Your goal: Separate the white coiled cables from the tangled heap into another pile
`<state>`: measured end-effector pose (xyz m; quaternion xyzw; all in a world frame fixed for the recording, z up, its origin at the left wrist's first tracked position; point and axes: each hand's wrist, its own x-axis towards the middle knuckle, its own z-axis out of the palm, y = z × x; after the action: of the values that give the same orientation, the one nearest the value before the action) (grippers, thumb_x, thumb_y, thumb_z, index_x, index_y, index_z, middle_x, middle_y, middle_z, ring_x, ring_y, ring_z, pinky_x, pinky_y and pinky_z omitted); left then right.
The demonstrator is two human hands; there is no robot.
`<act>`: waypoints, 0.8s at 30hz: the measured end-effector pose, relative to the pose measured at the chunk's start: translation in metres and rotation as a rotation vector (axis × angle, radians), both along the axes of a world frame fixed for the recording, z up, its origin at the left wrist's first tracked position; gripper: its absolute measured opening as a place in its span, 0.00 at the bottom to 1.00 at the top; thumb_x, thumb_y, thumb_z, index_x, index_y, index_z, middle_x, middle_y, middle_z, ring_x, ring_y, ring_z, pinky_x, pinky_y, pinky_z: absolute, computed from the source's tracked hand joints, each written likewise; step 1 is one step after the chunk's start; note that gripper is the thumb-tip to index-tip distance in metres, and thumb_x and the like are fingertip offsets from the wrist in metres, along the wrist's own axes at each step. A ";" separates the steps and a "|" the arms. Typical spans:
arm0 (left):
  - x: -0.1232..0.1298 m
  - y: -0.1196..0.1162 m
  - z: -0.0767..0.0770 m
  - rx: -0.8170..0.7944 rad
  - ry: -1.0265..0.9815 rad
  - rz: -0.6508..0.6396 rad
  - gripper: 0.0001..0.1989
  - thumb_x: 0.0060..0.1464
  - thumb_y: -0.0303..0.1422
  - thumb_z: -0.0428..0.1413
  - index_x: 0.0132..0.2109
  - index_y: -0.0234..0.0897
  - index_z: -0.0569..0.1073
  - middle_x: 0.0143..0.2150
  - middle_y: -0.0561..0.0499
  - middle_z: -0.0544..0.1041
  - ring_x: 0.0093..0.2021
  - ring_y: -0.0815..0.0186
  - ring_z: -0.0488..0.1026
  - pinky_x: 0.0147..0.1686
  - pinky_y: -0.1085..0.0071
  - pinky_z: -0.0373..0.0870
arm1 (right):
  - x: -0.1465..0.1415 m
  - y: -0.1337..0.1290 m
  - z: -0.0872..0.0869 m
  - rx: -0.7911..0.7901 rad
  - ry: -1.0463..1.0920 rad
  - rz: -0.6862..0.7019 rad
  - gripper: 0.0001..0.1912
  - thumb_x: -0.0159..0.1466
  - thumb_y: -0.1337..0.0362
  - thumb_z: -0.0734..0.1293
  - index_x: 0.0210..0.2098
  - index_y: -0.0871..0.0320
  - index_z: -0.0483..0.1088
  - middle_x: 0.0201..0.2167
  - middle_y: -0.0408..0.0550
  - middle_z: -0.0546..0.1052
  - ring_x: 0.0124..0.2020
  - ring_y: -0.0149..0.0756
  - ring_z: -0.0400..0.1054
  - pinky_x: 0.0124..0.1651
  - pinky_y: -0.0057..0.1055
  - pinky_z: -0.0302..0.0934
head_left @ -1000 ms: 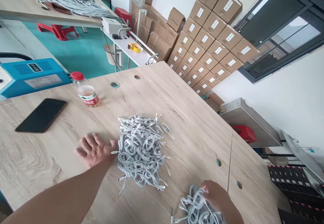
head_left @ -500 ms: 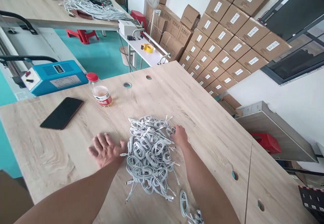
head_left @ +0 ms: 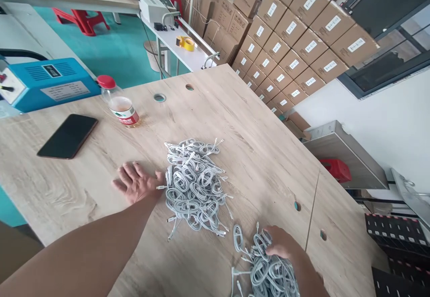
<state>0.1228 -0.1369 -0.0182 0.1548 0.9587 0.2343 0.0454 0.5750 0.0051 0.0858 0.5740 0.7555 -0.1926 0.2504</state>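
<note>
A large heap of grey coiled cables (head_left: 191, 185) with white plug ends lies on the light wood table (head_left: 235, 126). My left hand (head_left: 136, 182) rests flat and spread on the wood, its fingertips pointing away from the heap and its thumb side against the heap's left edge. My right hand (head_left: 281, 242) is curled over loops of a second, smaller cable pile (head_left: 268, 270) at the lower edge of the view. That pile runs out of the frame, and my fingers hide part of it.
A black phone (head_left: 67, 135), a red-capped bottle (head_left: 120, 106) and a blue machine (head_left: 50, 85) stand at the table's far left. The tabletop has round holes. Stacked cardboard boxes (head_left: 292, 32) rise beyond it, and a yellow tape roll (head_left: 185, 43) lies on a white shelf.
My right hand has moved from the large heap's far edge to the smaller pile, which now shows many more loops. My left hand stays put on the table, and the view has shifted slightly.
</note>
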 end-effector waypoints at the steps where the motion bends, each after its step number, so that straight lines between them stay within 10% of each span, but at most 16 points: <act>1: 0.000 0.001 0.000 0.006 0.001 0.001 0.43 0.61 0.47 0.44 0.74 0.22 0.47 0.78 0.30 0.45 0.78 0.48 0.31 0.74 0.41 0.28 | -0.006 -0.015 -0.005 -0.002 0.016 0.021 0.33 0.45 0.70 0.73 0.52 0.51 0.77 0.54 0.50 0.79 0.57 0.49 0.72 0.53 0.35 0.63; 7: 0.002 0.003 0.009 0.028 0.015 0.000 0.43 0.60 0.46 0.41 0.74 0.22 0.48 0.77 0.30 0.46 0.78 0.49 0.31 0.74 0.41 0.28 | -0.066 -0.069 -0.044 0.174 0.136 0.132 0.22 0.57 0.62 0.68 0.51 0.56 0.73 0.54 0.55 0.75 0.58 0.49 0.67 0.59 0.39 0.59; 17: 0.001 0.004 0.009 0.056 -0.040 0.002 0.43 0.60 0.46 0.42 0.74 0.21 0.47 0.79 0.30 0.42 0.78 0.48 0.30 0.73 0.39 0.27 | 0.042 -0.106 -0.037 0.086 -0.135 -0.021 0.13 0.57 0.67 0.68 0.43 0.57 0.74 0.48 0.55 0.78 0.54 0.49 0.71 0.54 0.36 0.61; 24: -0.001 0.003 0.001 0.077 -0.035 -0.008 0.43 0.60 0.43 0.45 0.75 0.22 0.45 0.79 0.31 0.41 0.78 0.44 0.31 0.73 0.37 0.29 | -0.113 -0.095 -0.034 0.256 0.378 0.039 0.33 0.61 0.59 0.69 0.66 0.55 0.66 0.60 0.56 0.74 0.62 0.50 0.67 0.62 0.40 0.60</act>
<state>0.1216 -0.1334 -0.0172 0.1559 0.9473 0.2738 0.0571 0.4616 -0.0896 0.0516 0.5400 0.8183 -0.1941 0.0333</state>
